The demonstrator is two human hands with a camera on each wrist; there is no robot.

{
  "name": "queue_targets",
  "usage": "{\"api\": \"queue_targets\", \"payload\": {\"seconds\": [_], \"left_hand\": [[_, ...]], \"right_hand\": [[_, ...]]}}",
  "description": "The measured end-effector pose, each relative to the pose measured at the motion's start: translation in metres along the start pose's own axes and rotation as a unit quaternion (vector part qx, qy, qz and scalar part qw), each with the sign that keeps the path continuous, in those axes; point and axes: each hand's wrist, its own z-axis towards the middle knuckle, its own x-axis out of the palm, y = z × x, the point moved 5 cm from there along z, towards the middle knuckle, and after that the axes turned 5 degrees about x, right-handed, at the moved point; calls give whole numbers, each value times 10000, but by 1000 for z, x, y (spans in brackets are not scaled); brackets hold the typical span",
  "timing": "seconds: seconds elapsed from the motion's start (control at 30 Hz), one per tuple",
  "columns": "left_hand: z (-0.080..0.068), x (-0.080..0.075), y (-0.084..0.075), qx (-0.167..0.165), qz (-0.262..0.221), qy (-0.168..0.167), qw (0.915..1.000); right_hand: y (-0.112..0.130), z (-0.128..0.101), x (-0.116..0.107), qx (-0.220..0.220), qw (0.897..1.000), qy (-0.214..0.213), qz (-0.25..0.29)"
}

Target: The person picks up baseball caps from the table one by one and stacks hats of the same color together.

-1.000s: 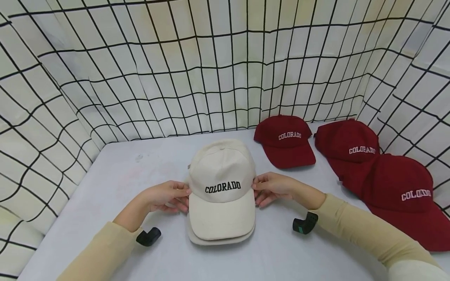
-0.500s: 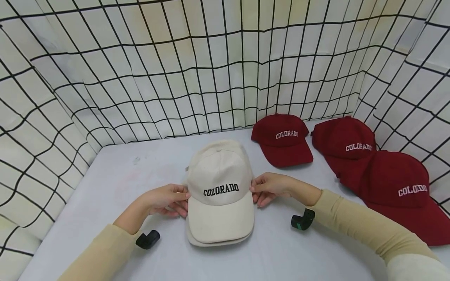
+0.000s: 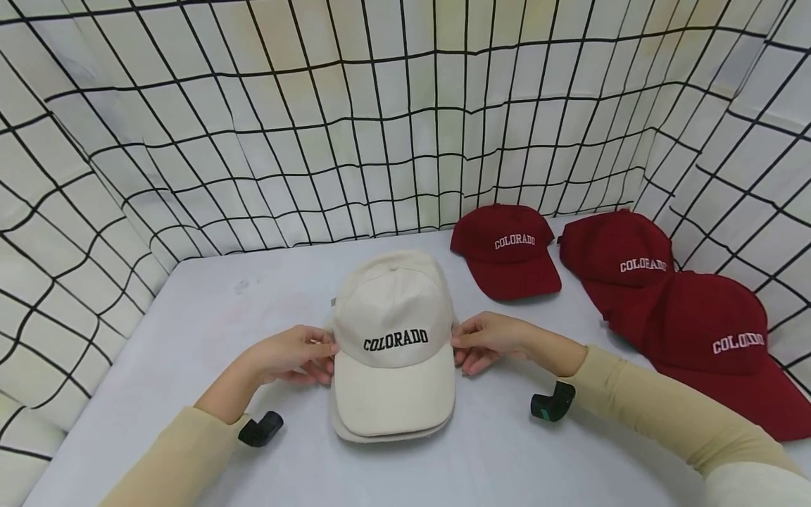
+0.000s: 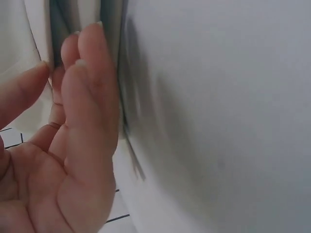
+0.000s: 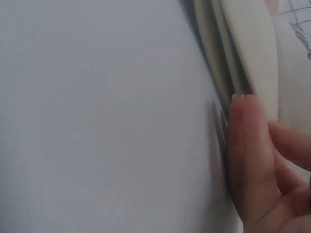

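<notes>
A cream cap (image 3: 393, 331) lettered COLORADO sits on top of another cream cap, whose brim (image 3: 386, 435) shows underneath, in the middle of the table. My left hand (image 3: 324, 355) pinches the top cap's left side where crown meets brim, thumb above and fingers below. My right hand (image 3: 461, 350) pinches the right side the same way. In the left wrist view, the left hand (image 4: 65, 53) lies against the stacked brim edges (image 4: 112, 29). In the right wrist view, the right hand's fingers (image 5: 250, 145) lie along the stacked brim edges (image 5: 228, 53).
Three dark red COLORADO caps lie at the right: one at the back (image 3: 507, 250), two overlapping (image 3: 617, 264) (image 3: 716, 338). The pale table (image 3: 222, 331) is walled by grid-patterned cloth (image 3: 317, 141) at the back and on both sides. Black wrist cameras (image 3: 260, 429) (image 3: 552, 403) hang under the sleeves.
Both hands keep their hold on the cream cap's sides. The cap stack and hands sit slightly further left in view; nothing was let go.
</notes>
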Motion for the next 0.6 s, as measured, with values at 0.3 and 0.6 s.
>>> {"api": "queue_targets", "payload": {"seconds": [0.3,0.6], "left_hand": [[-11,-11,-20,514,515,-197,9972],[-30,-19,-62,1408,536,-552,9870]], "right_hand": [[7,-21,-17,-862,9931,-203,-771],[21,-53,-28,-1789,9642,-644,-1848]]}}
